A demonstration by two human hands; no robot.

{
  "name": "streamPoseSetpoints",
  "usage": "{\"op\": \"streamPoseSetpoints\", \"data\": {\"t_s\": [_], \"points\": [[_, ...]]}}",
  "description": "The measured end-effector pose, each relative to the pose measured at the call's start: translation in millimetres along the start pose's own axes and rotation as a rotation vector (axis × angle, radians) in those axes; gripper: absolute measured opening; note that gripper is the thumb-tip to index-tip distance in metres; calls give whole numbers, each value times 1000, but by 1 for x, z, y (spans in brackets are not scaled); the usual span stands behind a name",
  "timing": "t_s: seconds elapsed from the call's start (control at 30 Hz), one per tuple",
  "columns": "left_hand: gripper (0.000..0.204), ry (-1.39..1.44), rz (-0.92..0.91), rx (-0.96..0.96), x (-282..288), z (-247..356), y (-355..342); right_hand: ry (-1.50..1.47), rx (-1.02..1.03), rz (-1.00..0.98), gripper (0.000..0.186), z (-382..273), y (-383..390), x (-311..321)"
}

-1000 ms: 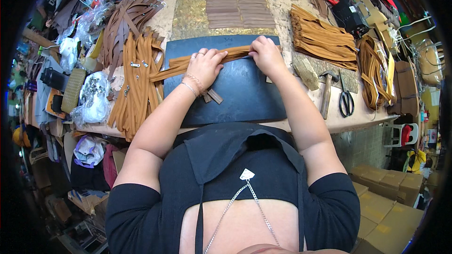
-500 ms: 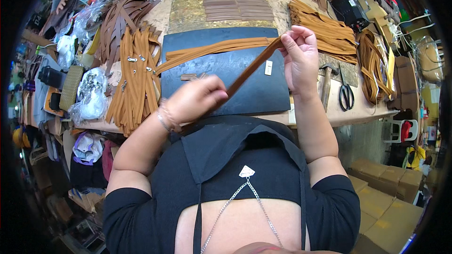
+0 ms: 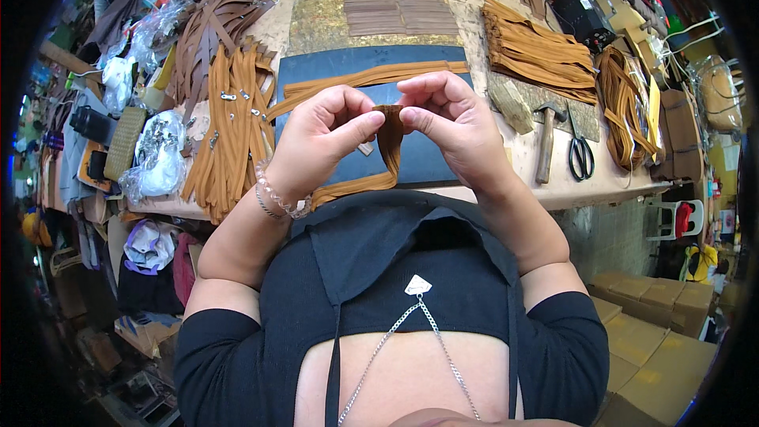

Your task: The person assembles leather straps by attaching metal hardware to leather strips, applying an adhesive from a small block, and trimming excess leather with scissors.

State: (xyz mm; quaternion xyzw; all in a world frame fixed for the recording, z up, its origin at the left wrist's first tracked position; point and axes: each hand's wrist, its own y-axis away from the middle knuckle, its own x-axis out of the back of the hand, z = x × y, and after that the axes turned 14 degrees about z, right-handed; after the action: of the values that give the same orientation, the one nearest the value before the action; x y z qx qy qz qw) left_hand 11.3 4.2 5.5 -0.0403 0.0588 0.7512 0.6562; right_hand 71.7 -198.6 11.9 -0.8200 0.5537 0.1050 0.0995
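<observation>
In front of my chest I hold a brown zipper tape (image 3: 389,142) by its end. My left hand (image 3: 322,136) pinches one side of that end between thumb and fingers. My right hand (image 3: 457,128) pinches the other side, the two thumbs close together. The tape hangs from my fingertips and bends off toward the left near my apron. Below my hands lies a dark rubber mat (image 3: 439,168). More brown zipper tapes (image 3: 348,79) stretch across its far part. My hands hide much of the mat's middle.
Left of the mat lie brown zipper tapes (image 3: 229,138) with metal sliders (image 3: 228,96). To the right are a tape stack (image 3: 538,51), a hammer (image 3: 546,142), black-handled scissors (image 3: 581,158) and a coiled bundle (image 3: 621,111). Dark brown strips (image 3: 395,6) rest on the far board.
My right hand has come left and down, my left hand up and right, so they meet at the tape's end. The tape, stretched diagonally before, now hangs folded. A stone-like block shows at right.
</observation>
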Motion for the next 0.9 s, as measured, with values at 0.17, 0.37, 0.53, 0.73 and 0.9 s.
{"op": "streamPoseSetpoints", "data": {"t_s": [0.17, 0.37, 0.53, 0.73, 0.9], "points": [[12, 107, -32, 53, -3, -2, 4, 5, -20, -15, 28, 0, 2, 2], [13, 132, -15, 5, -8, -5, 8, -12, -53, -18, 26, 1, 6, 2], [10, -181, 2, -87, -10, 2, 9, -13, -62, -48, 24, 3, 9, 2], [10, -407, 35, -603, -11, -10, 4, 88, -6, -44, 19, 12, 8, 5], [12, -465, 116, -827, -17, -14, 5, -258, -152, 14, 27, 14, 9, -2]]}}
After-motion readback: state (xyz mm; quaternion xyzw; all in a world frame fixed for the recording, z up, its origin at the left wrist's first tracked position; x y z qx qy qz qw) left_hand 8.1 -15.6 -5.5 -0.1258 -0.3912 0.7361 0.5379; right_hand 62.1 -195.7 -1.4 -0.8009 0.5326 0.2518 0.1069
